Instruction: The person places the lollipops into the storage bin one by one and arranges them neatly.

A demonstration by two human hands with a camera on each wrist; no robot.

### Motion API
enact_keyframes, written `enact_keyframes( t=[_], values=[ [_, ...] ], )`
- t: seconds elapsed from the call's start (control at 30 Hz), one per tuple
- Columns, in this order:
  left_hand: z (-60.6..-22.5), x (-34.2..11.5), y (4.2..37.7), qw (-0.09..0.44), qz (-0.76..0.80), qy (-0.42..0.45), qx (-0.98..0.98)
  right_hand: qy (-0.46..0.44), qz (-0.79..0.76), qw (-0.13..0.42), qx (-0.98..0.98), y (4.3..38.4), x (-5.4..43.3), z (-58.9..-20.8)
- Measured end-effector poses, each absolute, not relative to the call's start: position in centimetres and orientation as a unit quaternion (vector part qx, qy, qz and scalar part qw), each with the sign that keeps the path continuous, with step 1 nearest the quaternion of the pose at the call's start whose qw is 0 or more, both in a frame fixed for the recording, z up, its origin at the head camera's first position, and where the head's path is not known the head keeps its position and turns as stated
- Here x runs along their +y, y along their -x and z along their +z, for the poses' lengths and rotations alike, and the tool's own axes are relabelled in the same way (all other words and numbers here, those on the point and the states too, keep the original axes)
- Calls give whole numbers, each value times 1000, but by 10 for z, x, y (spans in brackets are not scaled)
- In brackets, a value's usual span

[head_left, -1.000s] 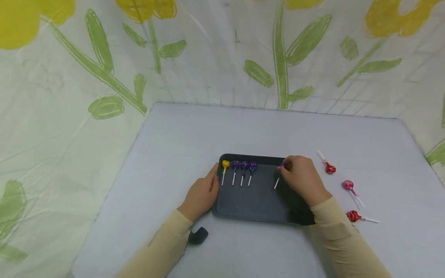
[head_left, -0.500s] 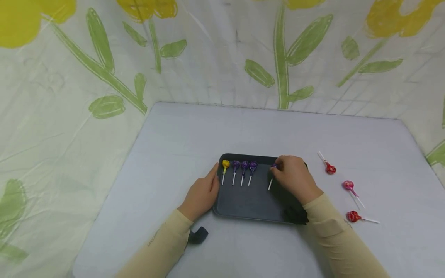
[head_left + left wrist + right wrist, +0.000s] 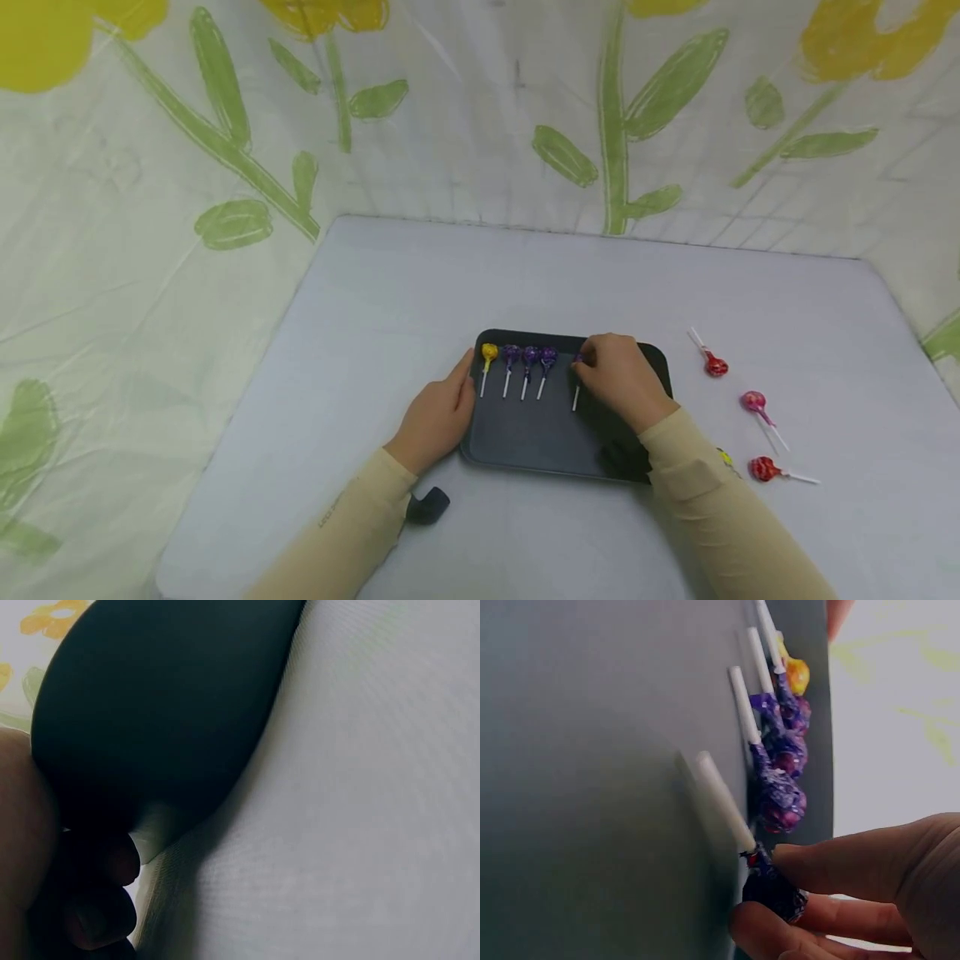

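A dark grey tray [image 3: 525,442] lies on the white table. My left hand [image 3: 433,423] grips its left rim; in the left wrist view, curled fingers [image 3: 101,919] show at the tray's edge. Between thumb and fingers, my right hand [image 3: 626,377] pinches a purple-wrapped lollipop [image 3: 769,891] by its head, with the white stick toward the person. To its left, along the tray's far side, a yellow lollipop [image 3: 489,353] and three purple lollipops [image 3: 530,357] lie in a row, sticks pointing toward the person. The held lollipop is apart from that row.
Right of the tray lie a red lollipop [image 3: 716,365], a pink one [image 3: 754,402] and another red one [image 3: 763,468]. Something yellow-green [image 3: 724,457] is partly hidden by the right sleeve. A black curved object [image 3: 429,506] shows beside the left sleeve. A flowered curtain [image 3: 450,142] hangs behind.
My right hand has moved left over the tray with the purple lollipop, nearer to the row. The yellow-green thing has come into view by the right sleeve. My left hand stays put.
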State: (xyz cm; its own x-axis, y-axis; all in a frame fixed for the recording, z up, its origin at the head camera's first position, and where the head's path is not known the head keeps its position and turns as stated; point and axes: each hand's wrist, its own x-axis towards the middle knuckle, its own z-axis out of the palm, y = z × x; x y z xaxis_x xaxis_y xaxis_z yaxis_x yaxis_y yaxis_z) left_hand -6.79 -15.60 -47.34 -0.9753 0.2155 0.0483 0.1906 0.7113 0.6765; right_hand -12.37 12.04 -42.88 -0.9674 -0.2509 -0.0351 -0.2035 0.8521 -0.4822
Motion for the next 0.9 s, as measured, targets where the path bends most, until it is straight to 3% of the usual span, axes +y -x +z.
enact_keyframes(
  t=[0.13,0.43,0.9],
  values=[
    [-474,-156,69,20,362,-112,925,114,-245,60,961,126,120,-432],
    [-474,-156,70,19,358,-113,927,134,-252,29,958,130,116,-438],
    [-473,-155,69,19,357,-110,927,118,-246,47,961,134,110,-436]
  ],
)
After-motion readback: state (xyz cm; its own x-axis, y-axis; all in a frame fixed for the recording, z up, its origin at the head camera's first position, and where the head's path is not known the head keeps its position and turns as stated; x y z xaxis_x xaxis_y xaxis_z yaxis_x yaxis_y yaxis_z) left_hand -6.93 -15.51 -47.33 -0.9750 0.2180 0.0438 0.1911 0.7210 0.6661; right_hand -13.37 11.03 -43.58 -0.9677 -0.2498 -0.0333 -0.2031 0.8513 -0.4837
